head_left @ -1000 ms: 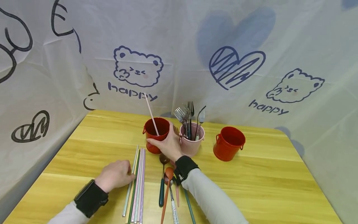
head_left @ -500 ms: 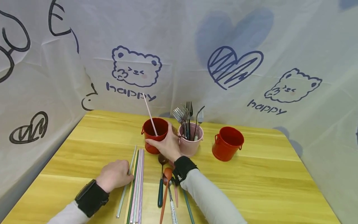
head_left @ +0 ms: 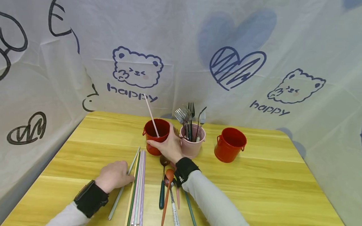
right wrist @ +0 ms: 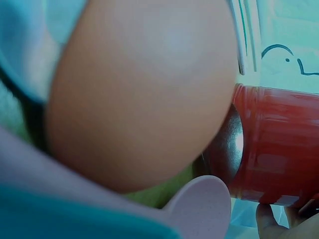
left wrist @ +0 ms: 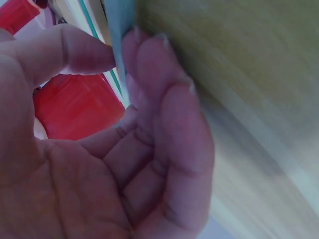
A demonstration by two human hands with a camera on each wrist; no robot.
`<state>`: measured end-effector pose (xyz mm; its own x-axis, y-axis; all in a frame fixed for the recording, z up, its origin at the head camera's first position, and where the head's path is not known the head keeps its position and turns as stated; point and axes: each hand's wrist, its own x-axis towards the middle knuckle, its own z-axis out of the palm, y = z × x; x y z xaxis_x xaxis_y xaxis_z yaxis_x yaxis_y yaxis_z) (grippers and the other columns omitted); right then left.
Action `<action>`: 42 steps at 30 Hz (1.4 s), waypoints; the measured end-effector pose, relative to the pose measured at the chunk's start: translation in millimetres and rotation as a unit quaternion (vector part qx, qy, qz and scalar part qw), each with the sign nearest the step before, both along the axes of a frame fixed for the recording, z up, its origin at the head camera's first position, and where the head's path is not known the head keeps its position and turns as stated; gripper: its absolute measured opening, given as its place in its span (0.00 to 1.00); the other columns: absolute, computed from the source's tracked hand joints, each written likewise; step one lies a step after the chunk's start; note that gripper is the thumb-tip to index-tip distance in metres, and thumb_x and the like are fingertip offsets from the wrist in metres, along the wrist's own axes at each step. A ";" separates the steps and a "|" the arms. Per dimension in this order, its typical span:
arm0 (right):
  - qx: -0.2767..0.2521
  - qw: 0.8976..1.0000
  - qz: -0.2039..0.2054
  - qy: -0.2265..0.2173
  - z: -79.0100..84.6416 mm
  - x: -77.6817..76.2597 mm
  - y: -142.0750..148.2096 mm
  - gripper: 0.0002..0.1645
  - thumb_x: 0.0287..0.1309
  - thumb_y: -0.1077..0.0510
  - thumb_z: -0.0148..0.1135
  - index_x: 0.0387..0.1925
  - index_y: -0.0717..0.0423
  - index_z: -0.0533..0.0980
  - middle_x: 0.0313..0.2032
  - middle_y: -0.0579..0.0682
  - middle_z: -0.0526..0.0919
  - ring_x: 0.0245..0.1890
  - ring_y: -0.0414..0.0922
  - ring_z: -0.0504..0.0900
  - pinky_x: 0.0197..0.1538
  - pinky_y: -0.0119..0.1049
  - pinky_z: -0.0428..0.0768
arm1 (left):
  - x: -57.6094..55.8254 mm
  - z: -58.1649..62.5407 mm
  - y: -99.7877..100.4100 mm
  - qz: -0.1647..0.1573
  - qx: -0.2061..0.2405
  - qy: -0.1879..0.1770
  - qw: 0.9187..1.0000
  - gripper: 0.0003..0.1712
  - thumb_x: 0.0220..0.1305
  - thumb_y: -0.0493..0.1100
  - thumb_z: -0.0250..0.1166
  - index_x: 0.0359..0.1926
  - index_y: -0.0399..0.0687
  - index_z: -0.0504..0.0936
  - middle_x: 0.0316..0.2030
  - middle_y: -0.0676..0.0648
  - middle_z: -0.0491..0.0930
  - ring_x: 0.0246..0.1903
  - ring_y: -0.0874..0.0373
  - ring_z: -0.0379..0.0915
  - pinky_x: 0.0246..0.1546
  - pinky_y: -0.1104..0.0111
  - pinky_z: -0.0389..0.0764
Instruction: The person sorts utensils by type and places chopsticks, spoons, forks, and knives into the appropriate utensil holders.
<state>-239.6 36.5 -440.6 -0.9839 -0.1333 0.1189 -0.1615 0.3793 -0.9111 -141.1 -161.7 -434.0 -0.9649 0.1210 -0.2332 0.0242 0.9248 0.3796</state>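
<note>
My left hand pinches a pale blue chopstick between thumb and fingers; it lies slanted just above the table, left of the others. In the left wrist view the thumb and fingertips press on the pale chopstick. Beside it lies a row of pink, green, yellow and lilac chopsticks. My right hand grips the right side of a red bucket, thumb on the front. A single pink chopstick leans inside that bucket. The right wrist view shows fingertips against the red bucket.
Right of my hand stands a pink bucket full of forks. Farther right is another red bucket. Several spoons lie below my right wrist. A patterned white cloth hangs behind the wooden table.
The pale blue chopstick has been drawn leftward from the row, its near end swinging left. My left hand has shifted slightly left. The right hand stays on the red bucket.
</note>
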 end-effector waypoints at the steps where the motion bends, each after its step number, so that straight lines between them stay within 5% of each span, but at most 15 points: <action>1: 0.000 1.000 -0.001 0.000 0.2 -0.2 -0.1 0.57 0.50 0.47 0.79 0.74 0.43 0.54 0.69 0.49 0.72 0.67 0.50 0.72 0.67 0.51 0.77 | 0.1 0.4 -1.4 0.001 0.007 -0.001 1.000 0.26 0.57 0.47 0.70 0.12 0.54 0.63 0.11 0.58 0.55 0.12 0.64 0.51 0.15 0.74 0.52; 8: -0.007 1.000 0.002 -0.006 0.6 -0.6 -0.8 0.56 0.50 0.47 0.78 0.74 0.42 0.54 0.70 0.48 0.71 0.68 0.50 0.72 0.68 0.51 0.77 | -0.8 8.1 -11.3 0.006 0.040 -0.004 0.999 0.27 0.60 0.47 0.68 0.11 0.55 0.63 0.11 0.59 0.55 0.13 0.65 0.50 0.16 0.74 0.50; 15: -0.004 1.000 0.001 -0.006 -0.1 0.5 -0.8 0.56 0.50 0.47 0.78 0.74 0.43 0.54 0.70 0.49 0.71 0.68 0.50 0.72 0.67 0.52 0.77 | -5.2 19.1 -24.4 0.001 0.055 0.010 0.998 0.12 0.63 0.46 0.65 0.29 0.44 0.76 0.19 0.51 0.71 0.20 0.58 0.66 0.22 0.68 0.65; 23: 0.001 1.000 -0.001 -0.001 -0.6 1.1 -1.1 0.56 0.50 0.47 0.78 0.74 0.43 0.55 0.69 0.49 0.72 0.67 0.50 0.73 0.66 0.51 0.78 | -11.3 32.2 -30.4 -0.014 0.075 0.036 0.996 0.09 0.65 0.43 0.63 0.32 0.42 0.76 0.19 0.51 0.71 0.18 0.59 0.63 0.20 0.68 0.65; 36: 0.005 1.000 -0.001 0.009 -2.4 -0.4 1.2 0.56 0.50 0.46 0.78 0.74 0.43 0.55 0.69 0.49 0.71 0.67 0.50 0.72 0.66 0.51 0.78 | -38.1 72.2 -19.6 -0.038 0.089 0.171 0.981 0.08 0.66 0.42 0.60 0.37 0.40 0.79 0.32 0.42 0.86 0.24 0.58 0.76 0.25 0.68 0.72; 42: 0.005 1.000 0.008 0.020 -1.6 0.2 0.2 0.56 0.51 0.46 0.78 0.74 0.45 0.54 0.69 0.50 0.71 0.67 0.51 0.73 0.67 0.51 0.77 | -47.4 88.7 -12.0 -0.015 0.138 0.263 0.955 0.10 0.69 0.41 0.58 0.41 0.37 0.80 0.37 0.37 0.87 0.32 0.48 0.85 0.30 0.59 0.84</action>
<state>-239.4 36.7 -442.3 -0.9762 -0.1509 0.1559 -0.2032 0.3847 -0.9004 -188.5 -173.8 -345.3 -0.9350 0.1378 0.3267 0.3037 0.7869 0.5372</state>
